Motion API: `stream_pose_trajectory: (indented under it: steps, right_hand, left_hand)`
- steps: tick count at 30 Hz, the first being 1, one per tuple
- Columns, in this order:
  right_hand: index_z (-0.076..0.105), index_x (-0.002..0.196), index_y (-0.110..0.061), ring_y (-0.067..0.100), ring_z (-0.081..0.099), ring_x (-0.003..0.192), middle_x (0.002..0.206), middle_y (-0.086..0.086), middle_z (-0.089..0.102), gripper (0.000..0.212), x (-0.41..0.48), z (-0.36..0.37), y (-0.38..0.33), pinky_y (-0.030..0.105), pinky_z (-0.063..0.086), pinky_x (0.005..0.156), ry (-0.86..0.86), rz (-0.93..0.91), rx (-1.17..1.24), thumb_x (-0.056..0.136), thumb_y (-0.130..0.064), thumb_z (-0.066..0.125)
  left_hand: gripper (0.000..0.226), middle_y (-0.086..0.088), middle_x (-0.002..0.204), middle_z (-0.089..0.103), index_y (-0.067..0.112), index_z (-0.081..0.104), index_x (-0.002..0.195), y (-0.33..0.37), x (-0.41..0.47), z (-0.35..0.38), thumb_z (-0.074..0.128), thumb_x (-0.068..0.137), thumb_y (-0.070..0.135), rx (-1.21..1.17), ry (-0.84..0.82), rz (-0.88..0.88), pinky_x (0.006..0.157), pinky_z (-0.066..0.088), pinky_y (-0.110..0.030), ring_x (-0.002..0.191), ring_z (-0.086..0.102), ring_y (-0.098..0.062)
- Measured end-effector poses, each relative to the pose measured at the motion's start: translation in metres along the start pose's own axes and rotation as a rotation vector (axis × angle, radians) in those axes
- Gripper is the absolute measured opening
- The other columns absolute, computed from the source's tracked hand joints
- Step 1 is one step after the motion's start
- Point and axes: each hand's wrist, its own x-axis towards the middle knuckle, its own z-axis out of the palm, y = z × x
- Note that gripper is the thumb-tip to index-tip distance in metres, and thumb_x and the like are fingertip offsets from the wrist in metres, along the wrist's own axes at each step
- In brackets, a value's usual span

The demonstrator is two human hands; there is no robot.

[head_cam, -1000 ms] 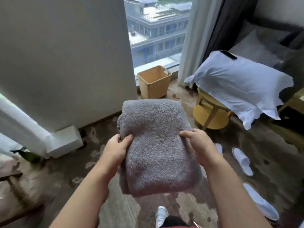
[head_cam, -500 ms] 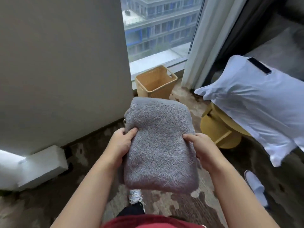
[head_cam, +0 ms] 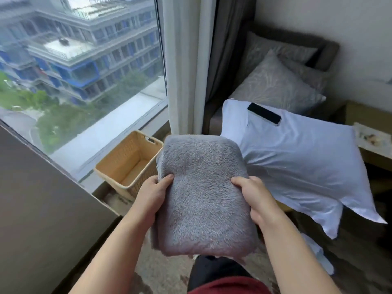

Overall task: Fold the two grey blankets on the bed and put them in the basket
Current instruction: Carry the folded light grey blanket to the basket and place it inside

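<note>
Since the earlier frame, the grey blanket (head_cam: pixel 203 198) has been carried closer to the basket (head_cam: pixel 127 152). It is gripped folded at both side edges, thumbs on top, by the left hand (head_cam: pixel 151 194) and right hand (head_cam: pixel 253 197), with its long axis pointing away. The basket lies ahead-left, nearer the left hand.

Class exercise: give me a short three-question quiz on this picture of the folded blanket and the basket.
1. True or false: the folded grey blanket already lies in the basket.
2. What lies on the white pillow? A a slipper; B a black phone; C a book.
3. Fill in: the blanket is gripped by ___ hands.
Key: 1 false, it is held in the air outside the basket; 2 B; 3 both, left hand and right hand.
</note>
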Motion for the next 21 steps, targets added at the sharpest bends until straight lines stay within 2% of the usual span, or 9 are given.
stream_pose_trajectory:
  steps: [2, 5, 7, 9, 11, 14, 15, 18, 21]
  right_hand:
    - [0.065, 0.092, -0.002, 0.029, 0.068, 0.075, 0.086, 0.016, 0.07, 0.012, 0.052, 0.029, -0.041, 0.035, 0.054, 0.067, -0.036, -0.023, -0.018, 0.082, -0.007, 0.06]
    - [0.067, 0.088, -0.002, 0.034, 0.069, 0.08, 0.089, 0.021, 0.071, 0.013, 0.11, 0.087, -0.102, 0.039, 0.055, 0.07, -0.157, -0.042, -0.106, 0.08, -0.009, 0.059]
    - [0.067, 0.083, -0.004, 0.03, 0.07, 0.074, 0.086, 0.019, 0.071, 0.009, 0.146, 0.138, -0.138, 0.037, 0.055, 0.068, -0.278, -0.045, -0.133, 0.08, -0.008, 0.06]
    - [0.066, 0.095, 0.0, 0.033, 0.07, 0.081, 0.093, 0.021, 0.071, 0.018, 0.162, 0.174, -0.156, 0.043, 0.056, 0.074, -0.339, -0.037, -0.154, 0.079, -0.009, 0.062]
    - [0.062, 0.104, 0.005, 0.039, 0.069, 0.09, 0.099, 0.026, 0.069, 0.031, 0.181, 0.218, -0.165, 0.048, 0.055, 0.079, -0.406, 0.001, -0.202, 0.077, -0.01, 0.064]
    - [0.066, 0.097, 0.005, 0.032, 0.07, 0.078, 0.092, 0.022, 0.072, 0.023, 0.214, 0.272, -0.171, 0.038, 0.055, 0.068, -0.489, 0.043, -0.293, 0.078, -0.009, 0.066]
    - [0.067, 0.095, 0.005, 0.029, 0.069, 0.073, 0.087, 0.02, 0.072, 0.021, 0.224, 0.289, -0.177, 0.035, 0.053, 0.065, -0.499, 0.047, -0.321, 0.079, -0.008, 0.066]
    - [0.065, 0.098, 0.008, 0.027, 0.066, 0.071, 0.082, 0.019, 0.069, 0.021, 0.263, 0.333, -0.203, 0.033, 0.051, 0.066, -0.48, 0.037, -0.392, 0.083, -0.006, 0.062]
    - [0.063, 0.093, 0.001, 0.024, 0.066, 0.061, 0.076, 0.014, 0.07, 0.011, 0.296, 0.367, -0.241, 0.026, 0.051, 0.053, -0.467, -0.02, -0.438, 0.084, -0.006, 0.061]
  left_hand:
    - [0.022, 0.001, 0.078, 0.073, 0.011, 0.067, 0.081, 0.03, 0.047, -0.002, 0.062, 0.089, 0.031, -0.022, 0.057, 0.018, 0.068, 0.049, -0.034, 0.077, 0.066, -0.018]
    - [0.031, -0.008, 0.092, 0.073, 0.009, 0.067, 0.09, 0.073, 0.094, -0.027, 0.065, 0.083, 0.039, -0.073, 0.202, 0.013, 0.084, 0.051, -0.046, 0.094, 0.067, -0.027]
    - [0.039, -0.008, 0.095, 0.073, 0.01, 0.066, 0.095, 0.096, 0.122, -0.055, 0.065, 0.077, 0.045, -0.134, 0.301, 0.004, 0.089, 0.051, -0.05, 0.097, 0.067, -0.029]
    - [0.042, -0.008, 0.098, 0.073, 0.013, 0.066, 0.1, 0.11, 0.137, -0.075, 0.065, 0.074, 0.046, -0.176, 0.338, -0.025, 0.093, 0.05, -0.053, 0.098, 0.067, -0.029]
    - [0.035, -0.007, 0.098, 0.073, 0.013, 0.066, 0.103, 0.113, 0.16, -0.101, 0.066, 0.08, 0.039, -0.237, 0.411, -0.046, 0.088, 0.053, -0.048, 0.094, 0.069, -0.024]
    - [0.02, -0.002, 0.089, 0.073, 0.012, 0.066, 0.102, 0.114, 0.205, -0.135, 0.062, 0.089, 0.027, -0.301, 0.52, -0.061, 0.056, 0.051, -0.021, 0.072, 0.068, -0.007]
    - [0.018, -0.001, 0.087, 0.073, 0.011, 0.066, 0.101, 0.115, 0.223, -0.144, 0.062, 0.09, 0.025, -0.331, 0.529, -0.071, 0.052, 0.048, -0.019, 0.069, 0.067, -0.007]
    - [0.015, -0.007, 0.088, 0.074, 0.007, 0.067, 0.097, 0.127, 0.281, -0.162, 0.064, 0.089, 0.02, -0.431, 0.512, -0.099, 0.06, 0.049, -0.025, 0.074, 0.068, -0.016]
    - [0.017, -0.006, 0.087, 0.073, 0.008, 0.065, 0.098, 0.147, 0.336, -0.172, 0.066, 0.087, 0.021, -0.506, 0.489, -0.11, 0.064, 0.049, -0.026, 0.076, 0.067, -0.018]
